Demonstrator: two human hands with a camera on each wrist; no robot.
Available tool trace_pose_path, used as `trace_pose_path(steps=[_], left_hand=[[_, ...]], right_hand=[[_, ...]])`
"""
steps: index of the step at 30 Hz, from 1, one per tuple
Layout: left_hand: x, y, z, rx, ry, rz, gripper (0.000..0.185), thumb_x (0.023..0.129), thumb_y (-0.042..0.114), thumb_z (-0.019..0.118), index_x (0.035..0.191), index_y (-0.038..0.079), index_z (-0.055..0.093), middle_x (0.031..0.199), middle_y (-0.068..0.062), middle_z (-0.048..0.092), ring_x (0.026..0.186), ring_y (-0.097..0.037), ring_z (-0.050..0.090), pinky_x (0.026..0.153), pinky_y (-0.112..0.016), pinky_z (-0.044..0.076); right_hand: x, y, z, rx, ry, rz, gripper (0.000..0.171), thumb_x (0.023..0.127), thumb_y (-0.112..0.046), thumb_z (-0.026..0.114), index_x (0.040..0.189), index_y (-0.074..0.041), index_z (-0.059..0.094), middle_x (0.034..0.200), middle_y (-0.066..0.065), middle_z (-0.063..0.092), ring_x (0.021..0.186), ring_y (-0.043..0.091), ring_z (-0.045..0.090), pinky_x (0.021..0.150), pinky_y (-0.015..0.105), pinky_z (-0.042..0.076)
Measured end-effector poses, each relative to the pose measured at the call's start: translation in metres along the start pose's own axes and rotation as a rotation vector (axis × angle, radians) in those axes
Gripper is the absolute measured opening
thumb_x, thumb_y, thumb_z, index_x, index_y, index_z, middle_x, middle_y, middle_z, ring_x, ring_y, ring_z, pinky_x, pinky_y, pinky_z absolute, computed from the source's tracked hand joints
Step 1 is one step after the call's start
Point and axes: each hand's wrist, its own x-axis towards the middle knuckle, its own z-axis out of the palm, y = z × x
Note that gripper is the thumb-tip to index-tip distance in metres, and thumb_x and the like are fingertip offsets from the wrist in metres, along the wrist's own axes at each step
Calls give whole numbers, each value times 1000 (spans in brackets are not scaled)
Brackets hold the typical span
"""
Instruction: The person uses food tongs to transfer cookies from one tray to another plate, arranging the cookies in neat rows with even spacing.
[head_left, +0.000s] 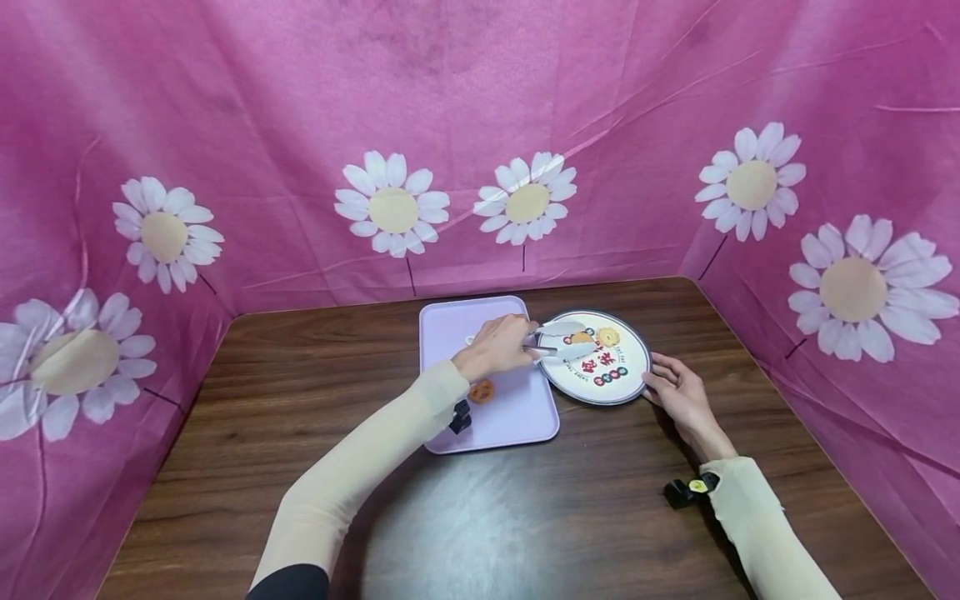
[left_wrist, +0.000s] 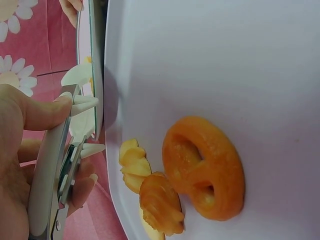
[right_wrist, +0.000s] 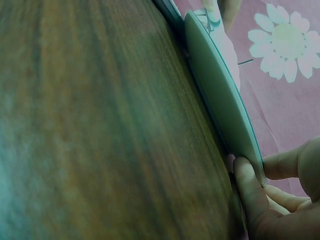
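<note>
Our left hand [head_left: 497,347] has its grip closed around metal tongs [head_left: 558,340], their tips reaching over the round plate [head_left: 626,379] toward a small orange snack [head_left: 581,337]. Our right hand [head_left: 678,392] pinches the plate's rim at about 4 o'clock, thumb and fingers curled on its edge. The plate sits at 3 o'clock of the lilac tray [head_left: 525,408], touching it. On the tray lies an orange pretzel [left_wrist: 205,167] beside smaller pastries [left_wrist: 159,202]. Both rest on the wooden worktop [head_left: 525,517].

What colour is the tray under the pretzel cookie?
The tray is pale lilac; the head view shows it best, with the orange pretzel cookie lying on it.
</note>
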Motion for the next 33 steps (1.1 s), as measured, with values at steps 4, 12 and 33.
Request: trace_pose_path(steps=[4,12,33], left_hand=[[0,-1,1,4,-3,1,29,91,28,76,112,9,74,84,-1,61,74,-14,54,62,-32,51],[-3,-2,1,13,3,-2,32,91,30,76,115,9,72,92,-3,64,78,-15,55,63,-33,52],[-46,-35,-33,-91,77,-74,59,91,27,79,144,11,62,123,-10,73,100,-21,66,84,-45,59]], right_hand=[[0,1,0,11,-2,5,60,105,-5,55,159,6,32,118,-5,61,95,-11,62,83,13,57],[2,2,3,-9,-4,17,60,106,-7,55,160,4,31,133,14,58,95,-12,61,84,12,57],[6,7,0,23,-17,-9,62,105,-8,56,159,7,30,112,-11,64,93,-11,63,82,13,57]])
